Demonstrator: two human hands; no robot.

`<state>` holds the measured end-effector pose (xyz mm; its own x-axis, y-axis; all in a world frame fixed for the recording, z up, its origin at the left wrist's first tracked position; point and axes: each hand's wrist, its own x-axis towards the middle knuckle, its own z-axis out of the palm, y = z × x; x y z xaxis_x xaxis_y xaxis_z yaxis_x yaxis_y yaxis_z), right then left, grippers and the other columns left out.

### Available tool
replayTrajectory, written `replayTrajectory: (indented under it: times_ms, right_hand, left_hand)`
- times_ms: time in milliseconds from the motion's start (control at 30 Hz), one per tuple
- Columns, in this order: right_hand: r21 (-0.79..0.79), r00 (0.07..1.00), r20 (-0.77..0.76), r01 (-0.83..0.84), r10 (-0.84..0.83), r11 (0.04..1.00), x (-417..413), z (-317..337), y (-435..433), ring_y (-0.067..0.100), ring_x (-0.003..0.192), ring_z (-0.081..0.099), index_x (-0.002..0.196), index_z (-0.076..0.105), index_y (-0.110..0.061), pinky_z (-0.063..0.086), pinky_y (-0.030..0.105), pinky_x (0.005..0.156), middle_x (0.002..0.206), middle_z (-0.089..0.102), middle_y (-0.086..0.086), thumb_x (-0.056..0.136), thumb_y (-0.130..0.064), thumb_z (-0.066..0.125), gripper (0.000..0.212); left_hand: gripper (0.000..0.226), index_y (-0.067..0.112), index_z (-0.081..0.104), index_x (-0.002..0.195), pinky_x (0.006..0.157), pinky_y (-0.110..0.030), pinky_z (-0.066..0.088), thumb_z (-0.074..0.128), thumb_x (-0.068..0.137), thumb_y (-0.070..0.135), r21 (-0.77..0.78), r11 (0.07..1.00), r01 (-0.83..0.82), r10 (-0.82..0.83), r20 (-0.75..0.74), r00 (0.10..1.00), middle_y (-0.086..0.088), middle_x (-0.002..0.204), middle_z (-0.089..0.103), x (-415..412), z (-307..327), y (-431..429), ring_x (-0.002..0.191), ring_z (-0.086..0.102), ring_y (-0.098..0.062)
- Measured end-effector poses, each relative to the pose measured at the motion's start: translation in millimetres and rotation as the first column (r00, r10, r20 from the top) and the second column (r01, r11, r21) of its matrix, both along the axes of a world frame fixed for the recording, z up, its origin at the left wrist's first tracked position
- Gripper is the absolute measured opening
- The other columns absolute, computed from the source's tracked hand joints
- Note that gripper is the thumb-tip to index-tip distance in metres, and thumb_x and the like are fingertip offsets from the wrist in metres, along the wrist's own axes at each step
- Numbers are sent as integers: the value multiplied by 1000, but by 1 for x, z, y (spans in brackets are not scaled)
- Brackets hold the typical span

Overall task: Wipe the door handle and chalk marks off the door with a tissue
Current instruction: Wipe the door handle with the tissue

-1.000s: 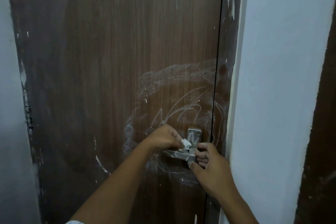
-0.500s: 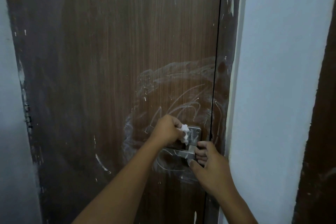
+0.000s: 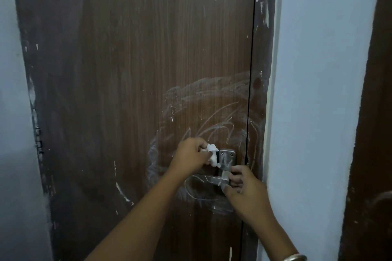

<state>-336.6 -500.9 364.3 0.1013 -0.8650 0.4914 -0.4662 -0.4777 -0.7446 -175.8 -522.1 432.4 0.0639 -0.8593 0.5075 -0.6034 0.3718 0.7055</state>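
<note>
A brown wooden door (image 3: 137, 70) carries white chalk marks (image 3: 214, 110) smeared and scribbled around its metal handle (image 3: 209, 179). The handle's square back plate (image 3: 227, 160) shows chalk scratches too. My left hand (image 3: 191, 158) grips a crumpled white tissue (image 3: 212, 153) and holds it against the plate's left edge. My right hand (image 3: 246, 188) grips the handle's right end by the pivot, fingers curled round it. More chalk scribbles lie below the lever (image 3: 197, 193).
The dark door frame (image 3: 262, 48) runs down the right of the door, with chalk streaks near its top. Pale blue wall (image 3: 318, 91) lies beyond it, and a second brown door edge (image 3: 373, 133) at far right. Hinges (image 3: 38, 140) sit on the left side.
My left hand has risen with the tissue from the lever up to the back plate's upper left edge. My right hand has kept its grip on the handle's end.
</note>
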Motion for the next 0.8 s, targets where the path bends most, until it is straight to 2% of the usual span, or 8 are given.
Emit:
replayTrajectory:
  times_ms: [100,233,300,367,533,633,733,800]
  right_hand:
    - [-102,996,73,54,-47,993,6,10,3,-2,86,56,128,50,-22,42,6,68,115,65,-5,88,-19,62,42]
    - [-197,975,189,-77,115,977,16,27,7,-14,92,57,132,45,-39,46,3,66,108,49,-35,91,-18,58,48]
    - [-151,953,249,-135,170,979,20,32,5,-4,94,62,113,57,-40,49,8,66,103,61,-26,90,-17,60,33]
    - [-60,884,426,-184,192,981,24,31,2,8,86,68,94,64,-34,52,16,63,92,71,-11,89,-11,60,24]
    - [169,711,696,-296,99,940,30,27,-2,15,69,69,93,61,-22,54,33,61,86,72,0,89,0,55,23]
    - [112,725,684,-211,78,971,29,30,2,15,76,68,94,56,-23,50,23,50,95,68,3,86,8,53,32]
    - [-24,837,548,5,9,1000,25,31,7,9,80,66,92,53,-32,52,18,55,99,65,-1,91,-14,57,18]
    - [-91,879,474,-17,59,996,26,32,13,5,81,65,97,50,-38,53,15,57,101,62,-9,89,-26,60,17]
  left_hand:
    - [9,6,61,78,63,-33,56,67,81,0,38,982,187,-176,-192,966,-10,71,67,1,-2,13,59,67,-17]
    - [13,7,59,81,66,-38,50,71,78,2,17,969,245,-233,-252,939,-19,75,63,-1,-3,26,67,60,-26]
    - [13,8,59,85,68,-40,50,69,79,2,18,963,270,-253,-294,922,-16,75,64,0,-2,31,70,61,-28]
    - [16,8,58,89,65,-36,52,66,80,-3,31,956,292,-262,-362,895,-11,70,64,1,-2,34,65,63,-21]
    - [21,7,53,85,51,-25,55,59,81,-14,39,927,373,-301,-514,803,-10,65,59,5,-4,43,57,64,-13]
    - [21,9,51,81,51,-26,54,55,85,-12,25,926,377,-302,-553,777,-12,73,60,6,-6,48,65,62,-19]
    - [22,10,53,77,50,-25,53,51,87,-10,35,960,277,-218,-525,823,-10,81,62,7,-9,47,63,62,-19]
    - [20,10,55,77,52,-27,54,53,86,-8,33,974,222,-170,-537,826,-10,81,64,6,-10,45,61,64,-18]
